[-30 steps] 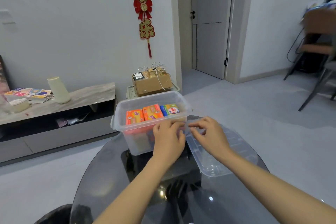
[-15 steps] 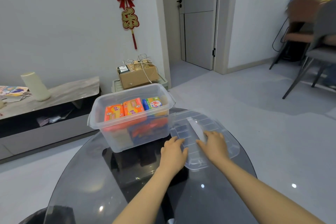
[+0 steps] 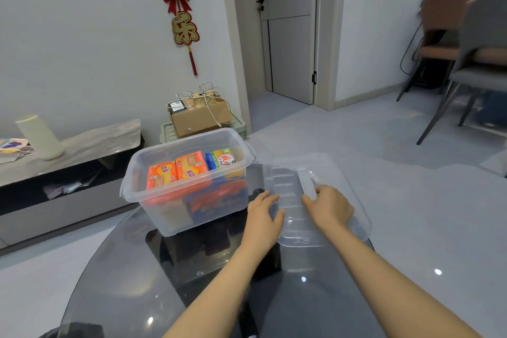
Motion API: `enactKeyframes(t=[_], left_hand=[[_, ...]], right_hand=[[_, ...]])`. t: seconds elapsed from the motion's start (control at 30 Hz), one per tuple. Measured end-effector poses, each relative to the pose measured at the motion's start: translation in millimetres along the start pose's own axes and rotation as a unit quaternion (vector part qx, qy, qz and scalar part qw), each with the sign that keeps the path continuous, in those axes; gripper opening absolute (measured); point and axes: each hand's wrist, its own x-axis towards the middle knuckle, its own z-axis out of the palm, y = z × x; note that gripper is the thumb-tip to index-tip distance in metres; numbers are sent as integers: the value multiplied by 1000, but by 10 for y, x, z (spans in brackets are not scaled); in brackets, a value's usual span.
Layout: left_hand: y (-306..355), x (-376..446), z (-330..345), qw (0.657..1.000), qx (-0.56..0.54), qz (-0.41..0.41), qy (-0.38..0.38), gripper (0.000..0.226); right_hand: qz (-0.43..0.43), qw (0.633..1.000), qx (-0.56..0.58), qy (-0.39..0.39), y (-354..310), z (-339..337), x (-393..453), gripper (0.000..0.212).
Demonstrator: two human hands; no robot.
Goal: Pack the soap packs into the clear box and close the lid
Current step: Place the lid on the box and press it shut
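The clear box [image 3: 153,200] stands open on the round glass table [image 3: 131,277]. Inside it lie two orange soap packs [image 3: 175,171] side by side and a blue-and-yellow soap pack [image 3: 220,158]; more packs show blurred through the front wall. The clear lid [image 3: 329,173] lies to the right of the box, its right side past the table's edge. My left hand [image 3: 263,217] grips the lid's near left edge. My right hand [image 3: 329,207] grips the lid near its raised middle handle.
A cardboard carton [image 3: 200,115] sits on a pale crate behind the box. A low cabinet [image 3: 68,162] with a cream cylinder runs along the left wall. Chairs [image 3: 466,63] stand at the far right. A door is at the back.
My hands left the box rim, moved right and took hold of the lid. The camera view shifted, so the box now appears further left.
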Motion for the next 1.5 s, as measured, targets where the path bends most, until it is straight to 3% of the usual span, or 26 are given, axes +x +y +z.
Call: enactKeyframes(t=[0.23, 0.47, 0.83, 0.97, 1.2, 1.5], left_hand=[[505, 38, -309, 996, -9, 85, 40, 44], [601, 26, -901, 985, 35, 110, 126, 44], [-94, 34, -1740, 967, 169, -32, 187, 53], [-363, 129, -2017, 948, 240, -79, 191, 53], [-584, 240, -2226, 955, 198, -176, 133, 58], [-755, 336, -2211, 953, 162, -216, 138, 51]], right_hand=[[-12, 996, 48, 80, -160, -614, -39, 35], [-95, 987, 106, 80, -729, -880, -139, 33], [-270, 953, 67, -121, -1770, -423, -107, 16], [-321, 933, 35, -159, -2057, -261, 53, 37], [-359, 911, 9, -201, -2248, -35, 248, 34], [-387, 896, 1, -216, -2316, 202, 374, 33]])
